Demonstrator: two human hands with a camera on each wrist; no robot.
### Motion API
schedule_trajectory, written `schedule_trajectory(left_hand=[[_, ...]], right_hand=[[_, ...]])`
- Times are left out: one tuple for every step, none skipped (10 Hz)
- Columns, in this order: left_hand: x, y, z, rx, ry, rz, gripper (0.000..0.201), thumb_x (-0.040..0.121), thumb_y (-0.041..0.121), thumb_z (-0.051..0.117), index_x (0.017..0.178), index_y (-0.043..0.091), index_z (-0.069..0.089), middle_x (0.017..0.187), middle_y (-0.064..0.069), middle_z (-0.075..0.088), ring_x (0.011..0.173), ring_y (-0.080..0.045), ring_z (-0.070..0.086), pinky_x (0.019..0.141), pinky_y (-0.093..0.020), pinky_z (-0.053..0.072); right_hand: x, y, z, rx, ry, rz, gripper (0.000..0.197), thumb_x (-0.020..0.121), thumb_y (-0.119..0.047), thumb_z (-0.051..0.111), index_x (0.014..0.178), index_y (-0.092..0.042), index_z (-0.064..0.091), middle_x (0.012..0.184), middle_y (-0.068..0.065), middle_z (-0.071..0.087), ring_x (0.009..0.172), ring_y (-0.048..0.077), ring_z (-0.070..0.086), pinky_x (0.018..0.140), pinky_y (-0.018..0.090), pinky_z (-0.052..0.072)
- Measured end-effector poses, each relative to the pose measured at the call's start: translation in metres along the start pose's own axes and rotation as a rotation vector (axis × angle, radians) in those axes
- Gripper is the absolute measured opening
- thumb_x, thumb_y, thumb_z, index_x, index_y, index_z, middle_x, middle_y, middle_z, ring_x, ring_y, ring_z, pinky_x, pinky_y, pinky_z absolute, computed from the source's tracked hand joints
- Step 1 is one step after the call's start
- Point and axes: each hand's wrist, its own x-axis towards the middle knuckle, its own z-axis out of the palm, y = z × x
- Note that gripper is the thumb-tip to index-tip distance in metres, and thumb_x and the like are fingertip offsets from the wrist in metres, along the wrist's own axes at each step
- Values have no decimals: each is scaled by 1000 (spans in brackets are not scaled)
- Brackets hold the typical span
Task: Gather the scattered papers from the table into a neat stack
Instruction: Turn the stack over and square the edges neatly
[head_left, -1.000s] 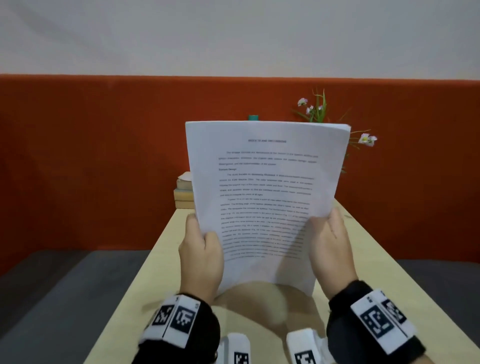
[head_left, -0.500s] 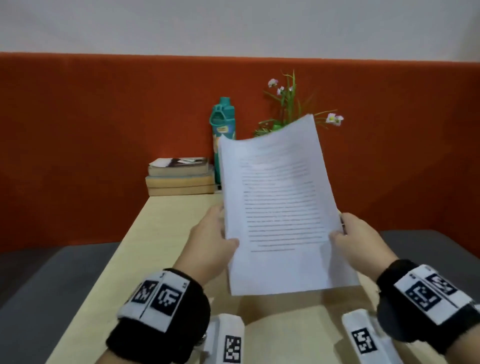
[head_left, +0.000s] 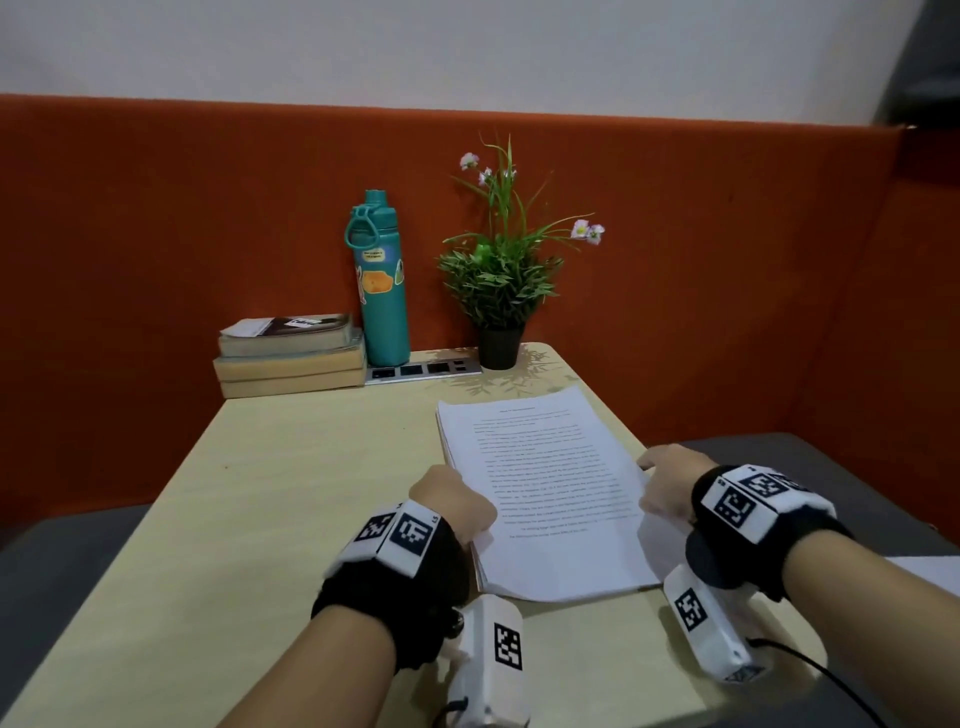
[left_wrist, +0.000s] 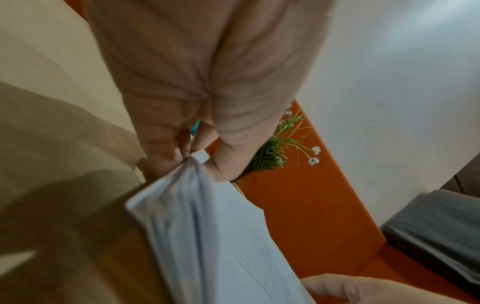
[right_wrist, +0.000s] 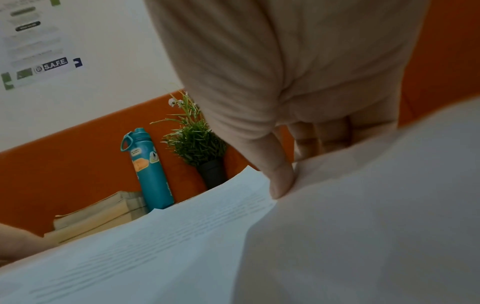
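Note:
A stack of printed white papers (head_left: 550, 488) lies nearly flat on the right half of the pale wooden table (head_left: 291, 493), printed side up. My left hand (head_left: 457, 501) pinches the stack's left edge, thumb on top and fingers below, as the left wrist view shows at the paper stack (left_wrist: 207, 226). My right hand (head_left: 665, 483) holds the right edge, where the thumb (right_wrist: 280, 181) presses the sheets (right_wrist: 182, 246) and the fingers curl under. The right edge of the stack bows up a little over that hand.
At the table's far edge stand three stacked books (head_left: 291, 356), a teal water bottle (head_left: 379, 280), a power strip (head_left: 423, 370) and a potted plant (head_left: 501, 275). An orange partition (head_left: 156, 234) runs behind. Another white sheet (head_left: 930, 571) shows at the right border.
The stack, held upright in front of me a second ago, has tilted down and come to lie on the table's right side. Both hands kept their grip and lowered with it.

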Motion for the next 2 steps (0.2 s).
schedule_trajectory(left_hand=[[-6,1,1,90,5,-28,6,78,3,56,77,6,51,82,-10,60,83,-29,63,69,-29,48],[-15,0,-5,174,37,-19,18,83,14,53,98,3,58,109,-15,61,97,-31,63,79,-32,50]], right_hand=[[9,3,2,5,-41,-10,11,88,-16,54,99,-13,53,109,7,60,90,22,52,75,24,46],[7,12,-3,71,-45,8,29,90,-30,53,110,-10,60,110,8,65,87,23,54,63,22,42]])
